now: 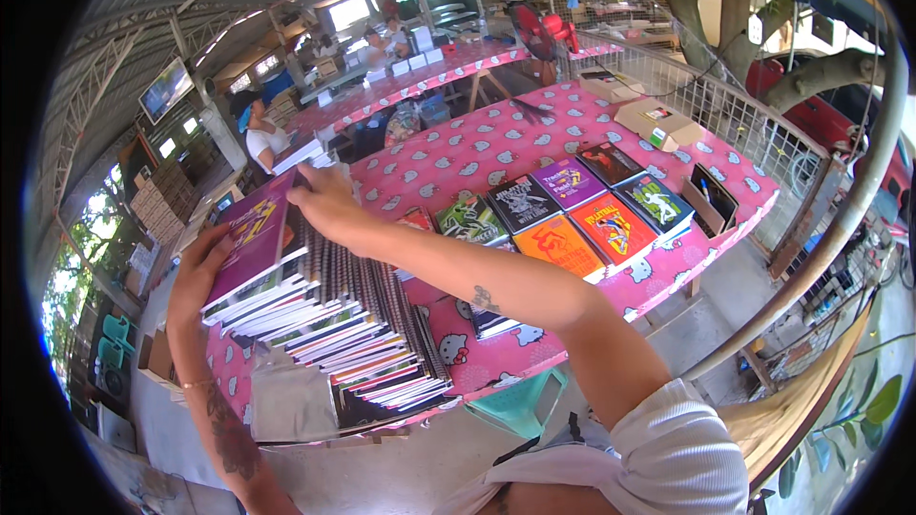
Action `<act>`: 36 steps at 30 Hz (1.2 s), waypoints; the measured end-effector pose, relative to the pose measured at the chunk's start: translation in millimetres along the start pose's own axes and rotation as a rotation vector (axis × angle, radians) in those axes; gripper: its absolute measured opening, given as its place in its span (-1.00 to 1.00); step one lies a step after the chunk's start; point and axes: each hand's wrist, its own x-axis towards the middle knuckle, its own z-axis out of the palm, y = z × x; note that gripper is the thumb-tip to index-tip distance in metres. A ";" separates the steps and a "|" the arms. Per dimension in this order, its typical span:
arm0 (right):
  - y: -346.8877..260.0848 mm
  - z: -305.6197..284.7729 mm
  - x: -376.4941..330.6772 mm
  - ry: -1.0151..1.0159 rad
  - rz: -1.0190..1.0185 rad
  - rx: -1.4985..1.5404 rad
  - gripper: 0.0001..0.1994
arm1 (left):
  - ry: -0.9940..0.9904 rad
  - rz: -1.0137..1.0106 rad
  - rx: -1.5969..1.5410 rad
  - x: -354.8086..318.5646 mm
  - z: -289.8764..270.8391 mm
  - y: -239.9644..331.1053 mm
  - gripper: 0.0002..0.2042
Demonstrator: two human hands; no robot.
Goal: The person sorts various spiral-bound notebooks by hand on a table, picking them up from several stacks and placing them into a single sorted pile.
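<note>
A tall leaning stack of spiral-bound notebooks stands at the table's near left, coils to the right and page edges toward me. On its top lies a purple notebook with a yellow design. My left hand grips its left edge, fingers bent over the cover. My right hand is closed at its far right corner by the coil, the fingertips partly hidden. To the right, several notebooks lie in rows, among them an orange one, a red one and a second purple one.
A pink patterned cloth covers the table. Cardboard boxes and a dark open box sit along its right side. A teal stool stands under the near edge. A co-worker sits beyond the stack; a wire fence runs at right.
</note>
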 end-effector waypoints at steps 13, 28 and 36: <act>332.1 -460.1 -188.3 0.375 0.514 -1.083 -0.30 | -0.211 0.763 -0.009 -85.3 404.8 162.1 -0.32; 242.8 -538.6 -183.2 0.865 0.108 -0.059 -0.72 | 0.080 0.246 -0.386 14.3 503.7 175.4 -0.86; 65.8 -362.8 -102.9 0.628 -0.082 0.457 -0.69 | 1.169 0.426 -0.772 -89.9 190.7 182.5 -0.62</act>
